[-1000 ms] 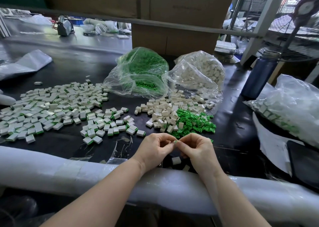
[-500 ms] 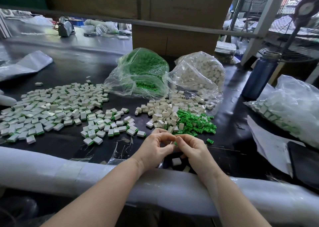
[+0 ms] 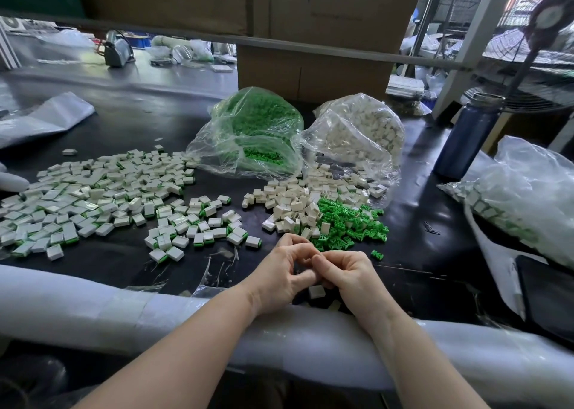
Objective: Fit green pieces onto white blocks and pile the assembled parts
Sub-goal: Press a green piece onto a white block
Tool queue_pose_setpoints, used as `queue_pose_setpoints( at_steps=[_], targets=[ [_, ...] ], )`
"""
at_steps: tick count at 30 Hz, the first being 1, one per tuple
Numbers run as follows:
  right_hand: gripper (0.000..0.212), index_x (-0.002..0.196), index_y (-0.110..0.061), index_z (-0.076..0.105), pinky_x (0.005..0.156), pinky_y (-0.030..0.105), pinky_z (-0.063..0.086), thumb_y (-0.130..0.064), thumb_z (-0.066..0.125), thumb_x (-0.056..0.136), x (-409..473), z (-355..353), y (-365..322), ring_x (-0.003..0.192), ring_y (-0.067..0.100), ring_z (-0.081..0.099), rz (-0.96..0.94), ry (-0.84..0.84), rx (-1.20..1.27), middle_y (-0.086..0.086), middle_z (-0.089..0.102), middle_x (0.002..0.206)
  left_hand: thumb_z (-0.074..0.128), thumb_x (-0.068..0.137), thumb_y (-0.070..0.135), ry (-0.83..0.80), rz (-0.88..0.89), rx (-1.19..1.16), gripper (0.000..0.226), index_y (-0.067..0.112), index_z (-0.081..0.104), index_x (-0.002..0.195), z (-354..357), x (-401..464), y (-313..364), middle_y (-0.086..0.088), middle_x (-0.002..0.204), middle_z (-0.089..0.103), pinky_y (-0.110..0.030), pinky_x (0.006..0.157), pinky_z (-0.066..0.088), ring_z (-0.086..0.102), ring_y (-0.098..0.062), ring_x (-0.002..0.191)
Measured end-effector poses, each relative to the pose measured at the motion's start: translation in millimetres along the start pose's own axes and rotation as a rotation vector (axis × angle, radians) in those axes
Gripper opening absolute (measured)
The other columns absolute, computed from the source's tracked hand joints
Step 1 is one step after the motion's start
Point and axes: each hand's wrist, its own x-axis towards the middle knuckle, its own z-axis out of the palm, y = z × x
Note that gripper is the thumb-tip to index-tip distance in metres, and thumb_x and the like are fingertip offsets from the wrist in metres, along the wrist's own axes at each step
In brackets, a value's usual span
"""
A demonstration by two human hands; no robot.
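Both hands (image 3: 313, 272) together, held piece hidden.

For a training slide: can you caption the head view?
Both hands, left and right, meet fingertip to fingertip before loose white blocks and green pieces.

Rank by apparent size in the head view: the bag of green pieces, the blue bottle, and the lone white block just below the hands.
1. Bag of green pieces: largest.
2. Blue bottle: clearly smaller in area, though it stands farther off, so its true size is unsure.
3. White block: smallest by far, despite lying nearest the camera.
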Motion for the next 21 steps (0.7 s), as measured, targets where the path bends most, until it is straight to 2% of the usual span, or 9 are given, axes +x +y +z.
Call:
queue_pose_setpoints(
  at_steps=[2, 11, 17, 19, 21],
  targets=[
    [0.017, 0.077, -0.010, 0.074, 0.057, 0.026, 0.048, -0.011, 0.061, 0.087, 0.2, 0.1, 0.3, 0.061, 0.017, 0.058, 0.005, 0.007, 0.000, 0.008, 0.066, 0.064, 0.060, 0.085, -0.001, -0.010, 0.005, 0.020, 0.017, 0.016, 0.061, 0.087, 0.1, 0.3, -0.2, 0.000, 0.106, 0.040, -0.016, 0.076, 0.046, 0.050, -0.007, 0.081],
    [0.020, 0.074, -0.011, 0.074, 0.051, 0.022, 0.046, -0.010, 0.060, 0.089, -0.2, 0.7, -0.5, 0.053, 0.011, 0.056, 0.009, 0.019, -0.027, 0.001, 0.064, 0.057, 0.059, 0.085, 0.000, -0.024, -0.003, 0.044, 0.017, 0.017, 0.060, 0.088, 0.1, 1.5, -3.1, 0.005, 0.102, 0.040, -0.017, 0.075, 0.043, 0.049, -0.011, 0.082],
    [0.023, 0.071, -0.009, 0.073, 0.045, 0.018, 0.042, -0.010, 0.059, 0.089, -0.5, 1.0, -0.7, 0.046, 0.006, 0.051, -0.001, 0.033, -0.027, -0.001, 0.061, 0.051, 0.060, 0.085, 0.001, -0.034, 0.003, 0.055, 0.016, 0.017, 0.059, 0.090, 0.4, 1.4, -1.7, 0.003, 0.103, 0.040, -0.016, 0.077, 0.043, 0.048, -0.012, 0.084],
    [0.020, 0.074, -0.009, 0.074, 0.049, 0.021, 0.046, -0.013, 0.060, 0.089, -0.5, 1.0, -1.1, 0.052, 0.011, 0.057, -0.007, 0.020, -0.005, 0.003, 0.065, 0.057, 0.058, 0.086, 0.000, -0.028, 0.008, 0.041, 0.017, 0.017, 0.058, 0.089, 0.3, 1.1, -0.8, 0.002, 0.103, 0.040, -0.016, 0.079, 0.045, 0.049, -0.012, 0.084],
    [0.017, 0.076, -0.013, 0.075, 0.053, 0.024, 0.051, -0.020, 0.062, 0.085, -1.2, 1.8, -2.2, 0.058, 0.014, 0.062, -0.017, 0.007, 0.018, 0.005, 0.069, 0.063, 0.058, 0.086, 0.000, -0.017, 0.008, 0.010, 0.015, 0.016, 0.059, 0.088, -0.4, 0.3, -0.1, -0.002, 0.106, 0.040, -0.023, 0.087, 0.049, 0.051, -0.016, 0.088]
  ],
)
